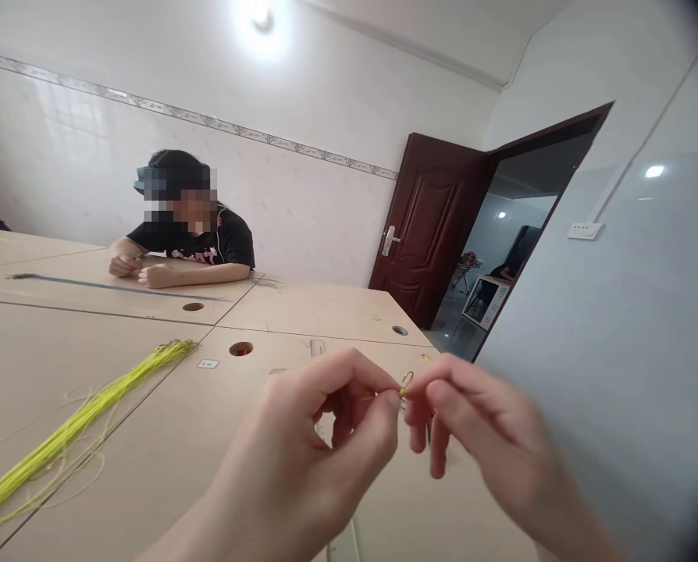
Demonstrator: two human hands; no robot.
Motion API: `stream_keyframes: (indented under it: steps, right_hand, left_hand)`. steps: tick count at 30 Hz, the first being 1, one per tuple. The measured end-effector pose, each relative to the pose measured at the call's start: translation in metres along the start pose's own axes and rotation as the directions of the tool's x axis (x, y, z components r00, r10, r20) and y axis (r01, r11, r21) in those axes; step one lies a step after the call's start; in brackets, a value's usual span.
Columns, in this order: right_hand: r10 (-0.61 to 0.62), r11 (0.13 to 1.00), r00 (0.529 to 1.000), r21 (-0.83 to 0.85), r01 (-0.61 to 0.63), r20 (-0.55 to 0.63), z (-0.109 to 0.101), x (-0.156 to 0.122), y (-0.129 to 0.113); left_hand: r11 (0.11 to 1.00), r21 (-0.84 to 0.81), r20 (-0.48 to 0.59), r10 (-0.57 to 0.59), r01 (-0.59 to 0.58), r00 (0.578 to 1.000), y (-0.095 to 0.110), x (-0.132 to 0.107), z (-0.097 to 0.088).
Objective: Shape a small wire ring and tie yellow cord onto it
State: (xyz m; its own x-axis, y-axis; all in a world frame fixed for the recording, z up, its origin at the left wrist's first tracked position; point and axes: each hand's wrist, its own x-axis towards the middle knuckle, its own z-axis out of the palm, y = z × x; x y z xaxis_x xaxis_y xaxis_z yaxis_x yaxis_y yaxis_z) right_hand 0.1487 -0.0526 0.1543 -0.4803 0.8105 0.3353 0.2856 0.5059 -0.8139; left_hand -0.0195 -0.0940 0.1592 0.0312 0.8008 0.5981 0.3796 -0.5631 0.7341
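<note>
Between thumb and index finger, my left hand [331, 437] pinches a small fish hook [407, 380] with its curved bend sticking up. A bit of yellow [402, 392] shows at the pinch, perhaps line wound on the shank. My right hand [483, 425] is close on the right, its index fingertip against the hook. Its thumb rests against the index finger, while the other fingers hang loosely curled. Whether a thread is caught in the right hand's fingers is too fine to see. To the left, a long bundle of bright yellow line [85, 421] lies on the table.
On the wooden table [167, 468] are a small label [208, 364], a ruler [317, 348] partly behind my left hand, and gold-coloured bits [425, 357]. Cable holes [241, 349] pierce the top. Across sits a person [208, 242] near a dark strand bundle [115, 286]. A brown door [431, 226] stands ajar.
</note>
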Motion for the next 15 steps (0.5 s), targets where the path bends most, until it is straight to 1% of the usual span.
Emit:
stream_keyframes:
  steps: [1,2,3,4,5,6,8,9,12,15]
  right_hand:
    - [-0.059,0.996,0.998,0.064,0.060,-0.019,-0.003,0.000,-0.008]
    - [-0.086,0.992,0.995,0.090,0.091,-0.052,-0.004,0.000,-0.014]
    - [-0.096,0.991,0.992,0.085,0.104,-0.086,-0.004,-0.001,-0.018]
    - [-0.085,0.995,0.990,0.046,0.091,-0.116,-0.002,-0.001,-0.021]
    - [-0.068,0.998,0.987,-0.002,0.069,-0.144,0.000,-0.001,-0.022]
    - [-0.058,0.998,0.984,-0.046,0.051,-0.167,0.002,0.000,-0.022]
    - [-0.065,0.992,0.978,-0.118,0.042,-0.197,0.005,0.002,-0.020]
    - [-0.079,0.990,0.977,-0.134,0.053,-0.200,0.005,0.003,-0.019]
    - [-0.095,0.987,0.974,-0.147,0.066,-0.205,0.003,0.003,-0.019]
    - [-0.054,0.988,0.977,-0.150,0.023,-0.207,0.003,-0.001,-0.022]
  left_hand:
    - [0.992,0.108,-0.014,0.069,-0.067,0.998,-0.002,0.000,0.000]
    - [0.963,0.230,-0.024,0.151,-0.142,0.988,-0.004,-0.001,0.000]
    - [0.910,0.350,-0.020,0.245,-0.223,0.969,-0.007,-0.002,0.000]
    - [0.840,0.457,-0.003,0.328,-0.291,0.945,-0.010,-0.003,0.001]
    - [0.769,0.538,0.025,0.394,-0.344,0.919,-0.012,-0.004,0.002]
    - [0.709,0.595,0.056,0.433,-0.379,0.899,-0.014,-0.006,0.002]
    - [0.635,0.646,0.111,0.471,-0.423,0.875,-0.016,-0.007,0.004]
    - [0.624,0.650,0.125,0.475,-0.433,0.871,-0.015,-0.008,0.005]
    - [0.637,0.646,0.116,0.462,-0.420,0.879,-0.010,-0.008,0.006]
    - [0.660,0.655,0.076,0.427,-0.368,0.901,-0.001,-0.007,0.006]
